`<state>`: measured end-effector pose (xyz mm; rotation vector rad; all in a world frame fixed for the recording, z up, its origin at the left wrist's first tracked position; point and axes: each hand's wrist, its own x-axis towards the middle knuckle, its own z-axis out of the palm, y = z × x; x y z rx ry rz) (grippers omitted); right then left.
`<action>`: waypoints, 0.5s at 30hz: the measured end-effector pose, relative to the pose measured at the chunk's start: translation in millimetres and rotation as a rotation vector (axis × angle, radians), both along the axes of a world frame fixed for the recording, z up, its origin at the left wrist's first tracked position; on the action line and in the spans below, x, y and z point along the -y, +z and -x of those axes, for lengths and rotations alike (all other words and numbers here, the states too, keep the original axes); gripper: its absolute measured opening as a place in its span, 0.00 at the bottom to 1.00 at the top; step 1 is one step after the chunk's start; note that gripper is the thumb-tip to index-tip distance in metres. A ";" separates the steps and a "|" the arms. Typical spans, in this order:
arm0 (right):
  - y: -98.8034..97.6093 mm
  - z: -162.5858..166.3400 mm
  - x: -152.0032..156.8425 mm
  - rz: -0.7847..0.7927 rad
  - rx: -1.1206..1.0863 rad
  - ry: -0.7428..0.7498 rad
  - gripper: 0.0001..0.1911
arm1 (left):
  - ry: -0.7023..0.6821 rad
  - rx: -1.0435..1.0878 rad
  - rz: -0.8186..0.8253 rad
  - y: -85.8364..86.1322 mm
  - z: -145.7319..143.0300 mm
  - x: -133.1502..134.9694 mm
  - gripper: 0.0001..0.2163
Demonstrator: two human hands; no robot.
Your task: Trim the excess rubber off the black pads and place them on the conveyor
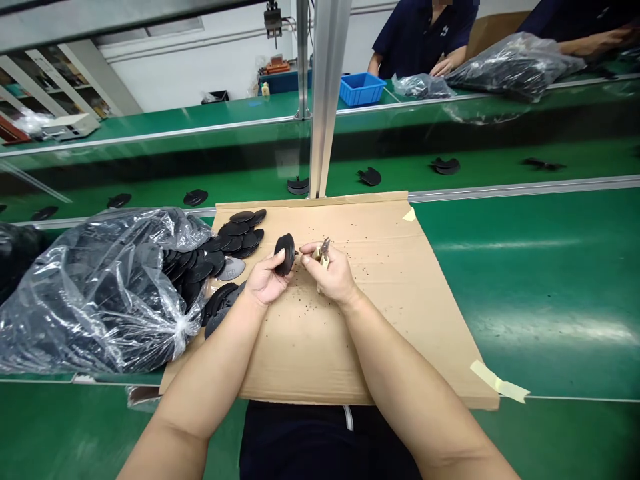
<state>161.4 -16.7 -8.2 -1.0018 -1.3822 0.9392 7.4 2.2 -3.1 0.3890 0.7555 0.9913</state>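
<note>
My left hand (265, 280) is closed round a black oval plastic part (285, 253), held on edge above the cardboard sheet (400, 293). My right hand (333, 273) grips a small trimming tool (323, 252) with yellowish handles, its tip close to the part's edge. Both hands hover over the middle of the cardboard, where small black shavings lie scattered. A pile of the same black parts (240, 233) lies just left of my hands.
A clear plastic bag (100, 293) full of black parts rests at the left. Single black parts (369, 176) ride the green conveyor belt behind. A metal post (325, 100) rises beyond the cardboard. Across the belt, another person (425, 33) works beside a blue bin (361, 88) and more bags.
</note>
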 end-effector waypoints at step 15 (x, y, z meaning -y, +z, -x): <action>7.3 2.6 6.9 -0.335 0.338 -0.011 0.09 | -0.131 0.090 0.139 0.8 0.9 4.7 0.07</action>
